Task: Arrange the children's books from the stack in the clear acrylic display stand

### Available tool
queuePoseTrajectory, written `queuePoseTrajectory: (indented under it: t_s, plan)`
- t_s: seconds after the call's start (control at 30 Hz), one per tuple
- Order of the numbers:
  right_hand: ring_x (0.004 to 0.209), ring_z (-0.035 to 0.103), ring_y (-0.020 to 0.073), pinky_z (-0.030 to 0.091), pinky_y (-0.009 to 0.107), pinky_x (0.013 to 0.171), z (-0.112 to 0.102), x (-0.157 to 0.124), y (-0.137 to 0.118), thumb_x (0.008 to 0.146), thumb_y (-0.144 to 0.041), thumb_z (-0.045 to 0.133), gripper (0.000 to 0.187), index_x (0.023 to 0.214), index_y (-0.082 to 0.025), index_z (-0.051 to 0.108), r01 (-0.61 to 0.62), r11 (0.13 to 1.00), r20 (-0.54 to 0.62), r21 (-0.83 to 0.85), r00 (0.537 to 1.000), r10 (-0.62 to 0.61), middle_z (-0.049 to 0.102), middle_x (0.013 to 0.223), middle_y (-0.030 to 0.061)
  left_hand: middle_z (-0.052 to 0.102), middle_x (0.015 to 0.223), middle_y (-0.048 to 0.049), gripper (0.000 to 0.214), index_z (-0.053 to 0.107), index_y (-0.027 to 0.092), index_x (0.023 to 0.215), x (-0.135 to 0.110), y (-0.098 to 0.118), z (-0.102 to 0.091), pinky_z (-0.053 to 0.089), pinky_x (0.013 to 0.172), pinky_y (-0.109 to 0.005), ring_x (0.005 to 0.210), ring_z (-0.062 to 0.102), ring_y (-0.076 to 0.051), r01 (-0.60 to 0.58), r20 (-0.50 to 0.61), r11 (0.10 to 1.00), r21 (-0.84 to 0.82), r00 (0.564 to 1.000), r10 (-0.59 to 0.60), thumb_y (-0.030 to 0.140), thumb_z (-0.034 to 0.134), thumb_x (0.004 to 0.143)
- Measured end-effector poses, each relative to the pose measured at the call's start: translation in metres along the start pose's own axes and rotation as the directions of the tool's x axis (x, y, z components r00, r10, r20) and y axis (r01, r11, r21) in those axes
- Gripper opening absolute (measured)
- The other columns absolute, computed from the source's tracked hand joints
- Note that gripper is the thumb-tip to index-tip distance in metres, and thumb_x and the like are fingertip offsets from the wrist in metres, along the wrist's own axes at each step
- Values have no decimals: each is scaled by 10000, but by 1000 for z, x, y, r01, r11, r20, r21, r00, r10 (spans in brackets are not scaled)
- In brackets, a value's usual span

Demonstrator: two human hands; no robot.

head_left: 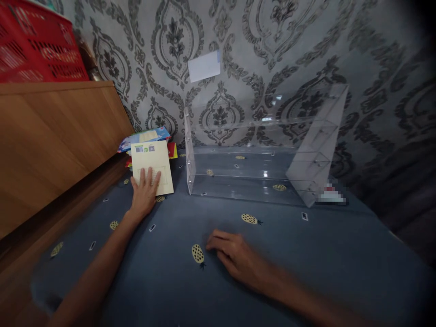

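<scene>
- Fingers (150,177) of the left hand (143,197) lie spread across the cover of a cream-coloured book (155,159), the thumb by its left edge; they press on its face rather than close around it.
- The cream-coloured book is at the far left, slanting against a small stack of books; small printed codes run along its far end.
- In that stack, a blue book (160,133) lies behind it, and a red and yellow edge (173,151) shows to its right.
- On the right hand (240,256) the fingers are loosely curled, pointing left, just beside a printed pineapple (197,253) on the blue cloth (163,272); whether they touch the cloth, I cannot tell.
- A clear tiered rack (252,164) stands at the far side, right of the books, before the patterned wall (354,45); a white card (204,66) is on the wall.
- Just right of the rack is a small blurred item (331,194).
- At the left, a red basket (44,45) sits on a wooden cabinet (61,131).
</scene>
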State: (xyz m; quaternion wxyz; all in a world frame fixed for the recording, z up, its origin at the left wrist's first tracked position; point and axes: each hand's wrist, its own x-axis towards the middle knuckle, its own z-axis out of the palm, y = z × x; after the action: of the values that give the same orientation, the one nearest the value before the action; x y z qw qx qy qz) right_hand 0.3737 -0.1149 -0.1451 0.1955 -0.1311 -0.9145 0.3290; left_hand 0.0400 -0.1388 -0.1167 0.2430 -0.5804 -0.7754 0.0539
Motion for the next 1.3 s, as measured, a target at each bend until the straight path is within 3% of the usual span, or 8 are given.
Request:
queuePoseTrajectory:
  t_s: [0.3, 0.53, 0.7, 0.8, 0.93, 1.1, 1.2, 1.3]
  plan:
    - [832, 673, 159, 528, 280, 782, 2, 0, 0, 868, 12, 435, 327, 974, -167, 687, 9, 1000, -26, -5, 1000, -9, 695, 981, 61, 110, 1676, -225, 873, 156, 180, 1619, -9, 9, -16, 221, 1108, -783, 1535, 69, -467, 20, 63, 1000, 9, 998, -21, 62, 497, 824]
    - [848, 675, 166, 534, 281, 791, -1, -1, -1, 858, 12, 458, 319, 973, -172, 692, 23, 999, -26, -36, 999, -24, 700, 987, 65, 180, 1657, -255, 815, 241, 138, 1590, -17, 21, -32, 251, 1087, -780, 1512, 146, -501, 33, 95, 999, -3, 995, -32, 109, 509, 822]
    - [830, 669, 163, 526, 278, 776, 1, -1, 0, 861, 18, 452, 322, 964, -177, 686, 1, 999, -6, -42, 1000, -1, 691, 975, 54, 284, 1617, -269, 728, 289, 103, 1566, -29, 29, -42, 317, 1097, -690, 1474, 262, -503, 0, 181, 1000, -25, 983, 5, 134, 469, 862]
    - [822, 668, 166, 521, 280, 764, 2, -1, 0, 853, 24, 451, 328, 971, -176, 683, 3, 999, -11, -38, 1000, -3, 689, 971, 54, 413, 1560, -231, 684, 359, 149, 1533, -38, 33, -57, 417, 1066, -565, 1403, 431, -425, -45, 284, 995, -84, 956, 67, 177, 494, 863]
    - [830, 666, 165, 520, 276, 770, 0, -1, -2, 859, 15, 449, 323, 980, -178, 680, -5, 1000, -2, -31, 1000, 5, 690, 994, 59, 622, 1364, -157, 548, 522, 249, 1402, -52, 35, -81, 518, 903, -415, 1191, 629, -317, -143, 443, 963, -229, 865, 234, 274, 537, 855]
    - [855, 672, 166, 523, 283, 790, 0, -1, -1, 860, 15, 445, 331, 975, -182, 684, -13, 999, -1, -47, 1000, 13, 692, 1007, 55, 728, 1171, -75, 410, 659, 321, 1239, -44, 22, -87, 509, 859, -354, 1070, 685, -273, -158, 426, 906, -393, 842, 332, 518, 532, 903]
    - [842, 670, 158, 522, 278, 781, 1, -1, 0, 860, 16, 448, 335, 984, -187, 685, -8, 998, -11, -67, 1000, 7, 693, 994, 47, 753, 1130, -63, 437, 633, 284, 1295, -18, 9, -67, 516, 833, -317, 1076, 690, -248, -7, 389, 919, -393, 905, 174, 499, 432, 973]
    - [831, 668, 154, 521, 273, 771, 1, -1, 0, 867, 15, 459, 323, 985, -181, 687, 22, 997, -11, -71, 1000, -23, 691, 991, 49, 666, 1326, -121, 463, 578, 209, 1369, 4, 3, -38, 504, 938, -379, 1207, 623, -285, 135, 257, 952, -274, 964, -63, 410, 380, 1001]
